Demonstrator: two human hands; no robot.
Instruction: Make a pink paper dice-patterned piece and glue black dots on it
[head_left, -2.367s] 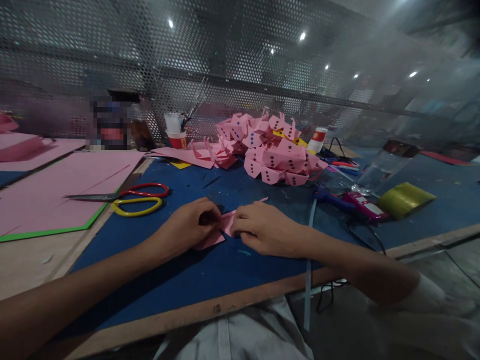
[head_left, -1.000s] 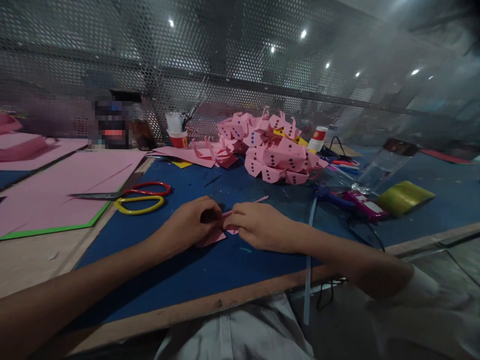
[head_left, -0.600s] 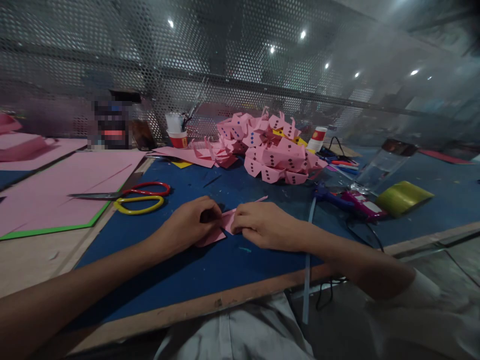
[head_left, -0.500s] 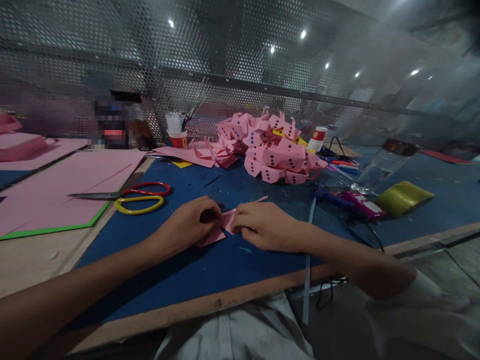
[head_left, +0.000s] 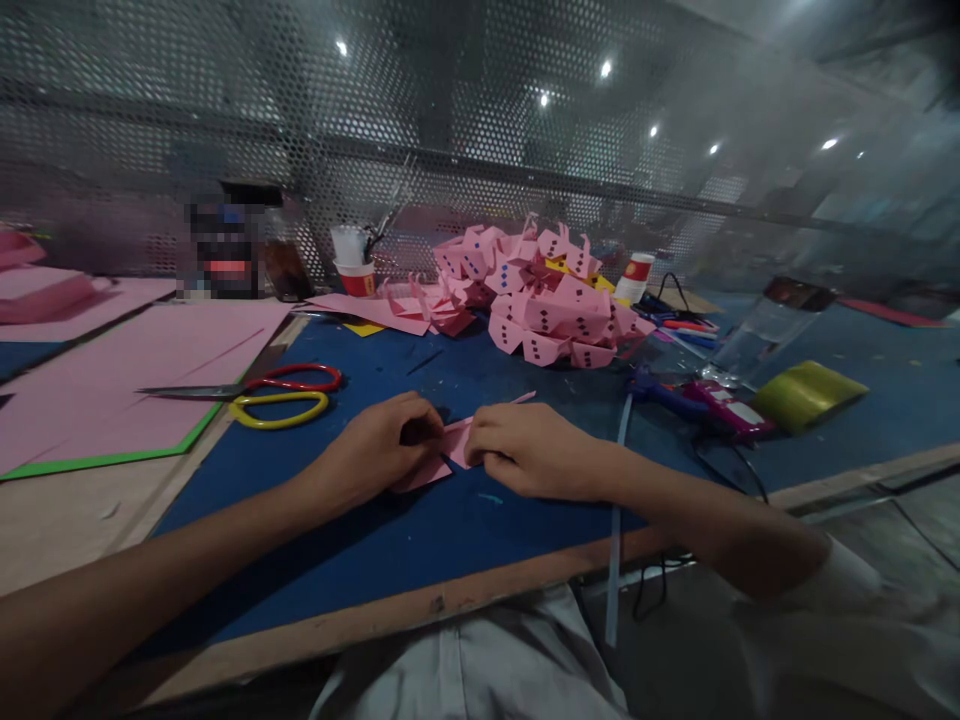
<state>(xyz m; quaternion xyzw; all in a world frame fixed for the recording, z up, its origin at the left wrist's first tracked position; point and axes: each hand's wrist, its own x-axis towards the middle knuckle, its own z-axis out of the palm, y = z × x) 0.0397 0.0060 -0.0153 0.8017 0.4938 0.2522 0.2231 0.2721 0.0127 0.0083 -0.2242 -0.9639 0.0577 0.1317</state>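
At the near part of the blue table (head_left: 360, 565), both hands meet over a piece of pink paper (head_left: 455, 447). The left hand (head_left: 386, 440) pinches it between thumb and forefinger; the right hand (head_left: 529, 450) rests on it with bent fingers, and whether it grips or only presses, I cannot tell. A thin pink end pokes out beyond the right knuckles. To the left lie scissors (head_left: 241, 388), their blades over a large pink sheet (head_left: 142, 365). Right of the hands, a pale strip (head_left: 616, 570) hangs past the table edge. Farther right are a yellow packet (head_left: 810, 397) and a tilted jar (head_left: 772, 325). Beyond the hands sits a pink pile (head_left: 555, 315) of folded shapes, between two cups (head_left: 355, 280), before a mesh wall (head_left: 480, 120).
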